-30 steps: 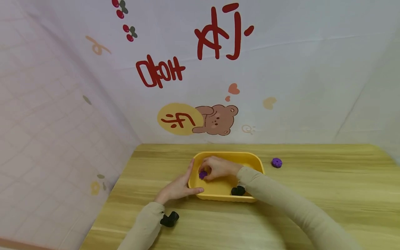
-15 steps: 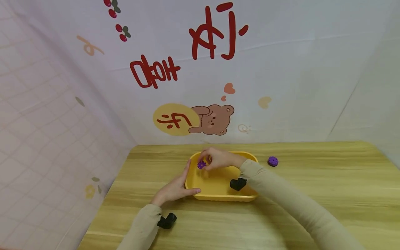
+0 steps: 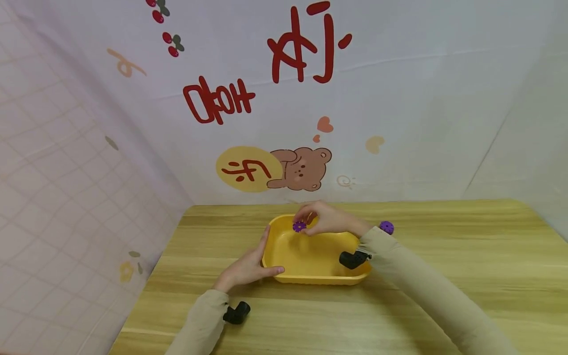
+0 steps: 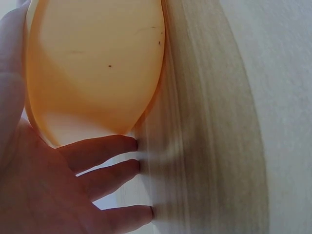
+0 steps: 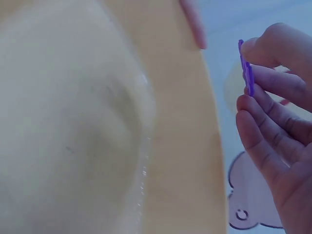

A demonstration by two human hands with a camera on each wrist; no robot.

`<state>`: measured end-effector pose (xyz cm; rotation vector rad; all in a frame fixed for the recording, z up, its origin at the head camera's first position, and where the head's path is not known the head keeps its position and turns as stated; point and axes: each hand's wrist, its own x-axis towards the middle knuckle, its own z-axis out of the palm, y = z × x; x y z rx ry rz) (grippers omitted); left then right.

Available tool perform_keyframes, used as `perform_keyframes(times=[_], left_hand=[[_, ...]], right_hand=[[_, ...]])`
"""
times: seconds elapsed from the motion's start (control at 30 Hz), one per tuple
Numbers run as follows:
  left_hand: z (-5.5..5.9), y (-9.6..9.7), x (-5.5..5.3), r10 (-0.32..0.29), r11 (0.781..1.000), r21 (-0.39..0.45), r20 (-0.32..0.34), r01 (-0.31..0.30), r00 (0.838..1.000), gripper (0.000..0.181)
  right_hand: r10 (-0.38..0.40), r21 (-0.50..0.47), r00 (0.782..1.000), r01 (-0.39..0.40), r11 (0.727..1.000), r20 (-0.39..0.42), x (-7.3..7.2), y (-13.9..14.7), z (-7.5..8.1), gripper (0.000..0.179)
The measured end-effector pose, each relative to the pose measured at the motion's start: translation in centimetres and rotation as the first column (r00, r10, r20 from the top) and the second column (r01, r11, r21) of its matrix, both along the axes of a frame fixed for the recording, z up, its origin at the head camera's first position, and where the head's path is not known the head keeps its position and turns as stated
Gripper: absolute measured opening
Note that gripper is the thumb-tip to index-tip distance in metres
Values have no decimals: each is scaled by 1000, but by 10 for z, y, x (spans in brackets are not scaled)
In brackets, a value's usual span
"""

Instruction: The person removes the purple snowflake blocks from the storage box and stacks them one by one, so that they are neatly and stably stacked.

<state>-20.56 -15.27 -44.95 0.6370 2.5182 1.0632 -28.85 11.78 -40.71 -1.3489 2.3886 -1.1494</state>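
A yellow plastic tray (image 3: 316, 280) sits on the wooden table. My left hand (image 3: 248, 268) rests against its left end, thumb at the front rim and fingers straight along the side. In the left wrist view, the fingers (image 4: 100, 151) lie fairly straight beside the tray wall. My right hand (image 3: 327, 219) holds a purple notched disc (image 3: 299, 227) over the back part of the tray. Seen edge-on in the right wrist view, that purple disc (image 5: 247, 73) is pinched between thumb and fingertips. Inside, the tray shows a bare yellow floor.
A second purple notched disc (image 3: 387, 227) lies on the table (image 3: 461, 256) right of the tray, partly behind the right sleeve (image 3: 412, 271). Black wrist cameras stick out at both cuffs. A white printed wall cloth (image 3: 408, 103) rises behind the table's back edge.
My right hand has lifted the purple disc from the tray's left part and moved it back and to the right. The left hand stays at the tray's left end. The view has shifted slightly.
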Motion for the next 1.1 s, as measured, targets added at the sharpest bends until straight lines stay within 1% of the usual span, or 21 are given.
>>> perform_keyframes(times=[0.2, 0.3, 0.47, 0.67, 0.77, 0.93, 1.03, 1.1], left_hand=[[1, 2, 0, 0, 1000, 13, -6, 0, 1000, 113], [0, 3, -1, 0, 1000, 21, -4, 0, 1000, 113], [-1, 2, 0, -4, 1000, 12, -10, 4, 1000, 113], [1, 1, 0, 5, 1000, 4, -17, -5, 1000, 113], [1, 1, -1, 2, 1000, 9, -14, -2, 1000, 113], [2, -1, 0, 10, 1000, 4, -14, -10, 1000, 113], [0, -1, -1, 8, 1000, 7, -18, -8, 1000, 113], [-1, -1, -1, 1, 1000, 12, -15, 0, 1000, 113]], right_hand=[[-10, -76, 1000, 10, 997, 5, 4, 20, 7, 26], [-24, -116, 999, 27, 993, 22, 5, 31, 8, 25], [-85, -150, 994, 94, 984, 62, 7, 49, 10, 27], [-198, -132, 979, 204, 970, 52, 8, 75, 11, 30], [-248, -119, 969, 249, 961, 21, 8, 90, 10, 32], [-292, -103, 956, 288, 952, -25, 11, 114, 5, 32], [-306, -104, 952, 302, 948, -25, 15, 129, -1, 31], [-316, -102, 948, 312, 945, -27, 16, 141, -8, 30]])
